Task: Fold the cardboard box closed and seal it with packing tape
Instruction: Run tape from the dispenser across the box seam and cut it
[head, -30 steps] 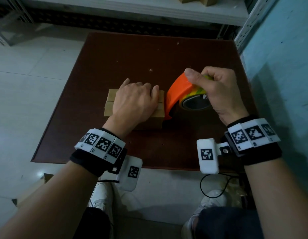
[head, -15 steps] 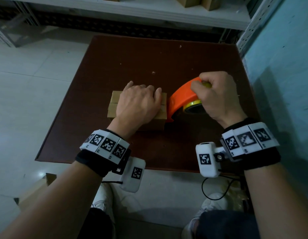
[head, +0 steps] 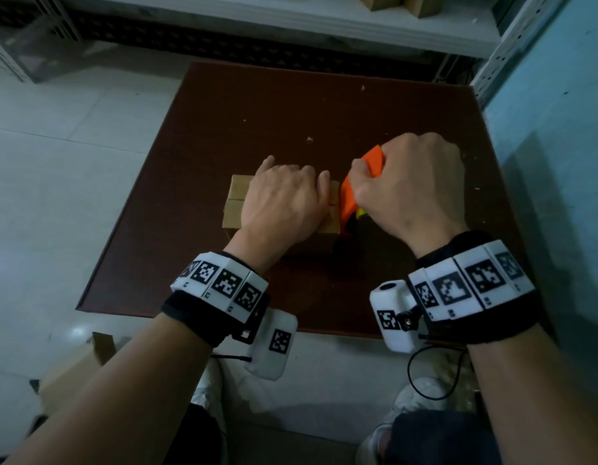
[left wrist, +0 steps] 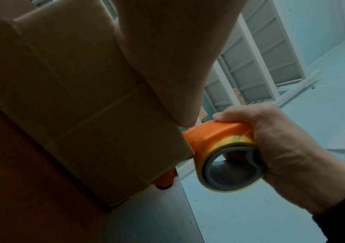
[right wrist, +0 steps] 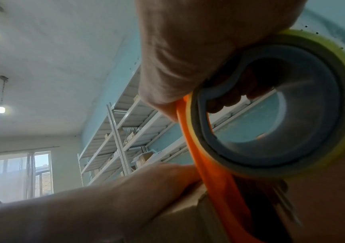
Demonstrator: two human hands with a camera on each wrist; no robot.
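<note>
bare table (head: 290, 105) beyond the box (head: 235, 206), blue wall (head: 559, 146) close on the right, shelf (head: 290, 18) behind

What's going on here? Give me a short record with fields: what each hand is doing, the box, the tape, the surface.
left hand: presses flat on top of the box
right hand: grips the tape dispenser
box: cardboard, flaps folded shut, middle seam showing
tape dispenser: orange, holding a yellowish roll, against the box's right edge
table: dark brown, box sits on it

Cardboard box (head: 235, 204) flaps shut, on table; orange tape dispenser (head: 349, 199) touching right edge.
</note>
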